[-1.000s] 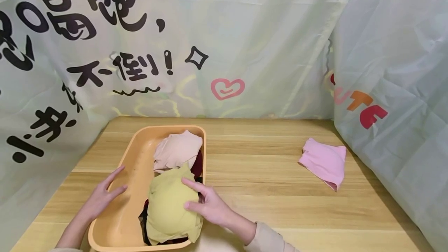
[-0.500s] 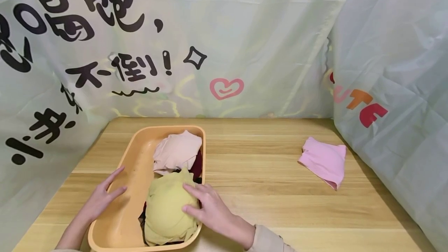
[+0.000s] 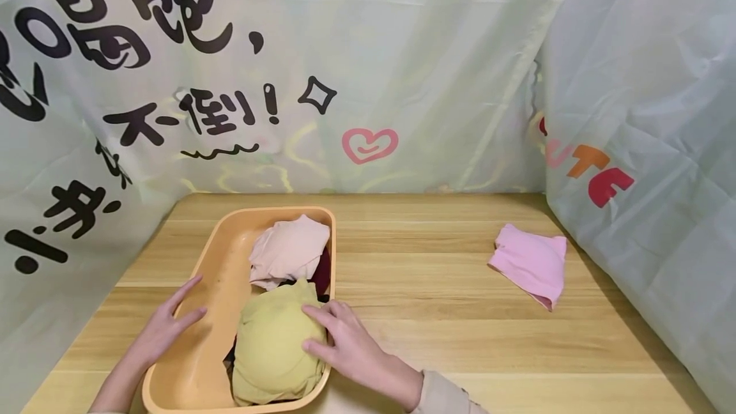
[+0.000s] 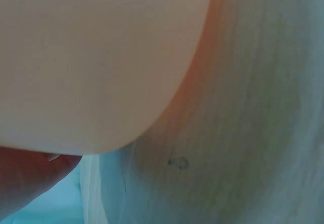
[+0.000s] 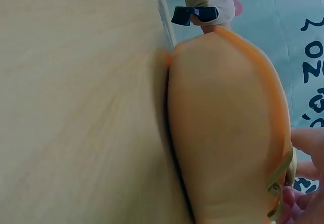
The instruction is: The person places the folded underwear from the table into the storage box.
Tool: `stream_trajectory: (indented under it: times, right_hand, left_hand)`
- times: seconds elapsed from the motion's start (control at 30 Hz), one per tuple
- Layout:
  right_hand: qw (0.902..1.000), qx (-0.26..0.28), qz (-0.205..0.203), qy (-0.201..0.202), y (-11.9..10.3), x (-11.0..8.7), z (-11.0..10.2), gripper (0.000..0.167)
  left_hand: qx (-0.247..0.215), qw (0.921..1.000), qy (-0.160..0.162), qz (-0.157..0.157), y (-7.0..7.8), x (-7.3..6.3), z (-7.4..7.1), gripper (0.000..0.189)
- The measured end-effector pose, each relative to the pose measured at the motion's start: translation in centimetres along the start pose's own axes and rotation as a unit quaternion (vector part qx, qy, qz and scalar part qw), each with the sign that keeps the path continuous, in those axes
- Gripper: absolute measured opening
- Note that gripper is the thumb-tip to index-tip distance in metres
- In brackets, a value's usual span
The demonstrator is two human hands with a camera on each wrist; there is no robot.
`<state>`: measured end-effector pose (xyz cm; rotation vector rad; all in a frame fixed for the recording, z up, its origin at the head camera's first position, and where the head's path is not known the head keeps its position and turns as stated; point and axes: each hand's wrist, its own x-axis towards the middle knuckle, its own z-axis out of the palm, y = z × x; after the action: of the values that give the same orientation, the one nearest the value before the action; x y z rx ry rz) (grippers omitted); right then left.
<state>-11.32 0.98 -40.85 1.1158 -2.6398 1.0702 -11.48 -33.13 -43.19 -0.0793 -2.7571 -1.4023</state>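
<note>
An orange plastic tray (image 3: pixel 195 363) stands on the left of the table. My left hand (image 3: pixel 163 328) rests at its left rim, fingers extended, thumb on the inner side; in the left wrist view a fingertip (image 4: pixel 45 168) touches the tray's edge. A puffy yellow garment (image 3: pixel 278 344) lies in the tray's near right part. My right hand (image 3: pixel 351 340) holds its right side, thumb and index finger on the cloth, the other fingers bent at the rim. The right wrist view shows a thin yellowish strip (image 5: pixel 276 188) over the rim beside the fingers. Behind lies a pale pink garment (image 3: pixel 290 251).
Dark red cloth (image 3: pixel 323 273) and black cloth (image 3: pixel 229 358) peep out around the garments in the tray. On the right of the wooden table (image 3: pixel 414 286) lies a folded pink garment (image 3: pixel 531 267). Printed curtains (image 3: pixel 431 82) enclose the back and both sides.
The yellow garment's near right corner, which hung over the rim, is now inside the tray. Its mound looks rounder. My left hand stays at the left rim.
</note>
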Motion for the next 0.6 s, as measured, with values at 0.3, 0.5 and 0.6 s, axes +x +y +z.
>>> stream_trajectory:
  times: [0.3, 0.5, 0.6]
  right_hand:
    - [0.9987, 0.031, -0.028, 0.029, 0.8, -0.3, -0.4, 0.037]
    - [0.9974, 0.058, -0.015, 0.041, 1.3, -0.6, -0.9, 0.034]
    - [0.9973, 0.061, -0.007, 0.040, 1.5, -0.8, -1.2, 0.034]
  left_hand:
    - [0.009, 0.9999, 0.002, 0.004, 0.0, -0.1, 0.0, 0.065]
    - [0.009, 1.0000, 0.003, 0.002, 0.1, -0.1, 0.0, 0.066]
    - [0.010, 0.9999, 0.003, 0.002, 0.1, -0.2, 0.0, 0.066]
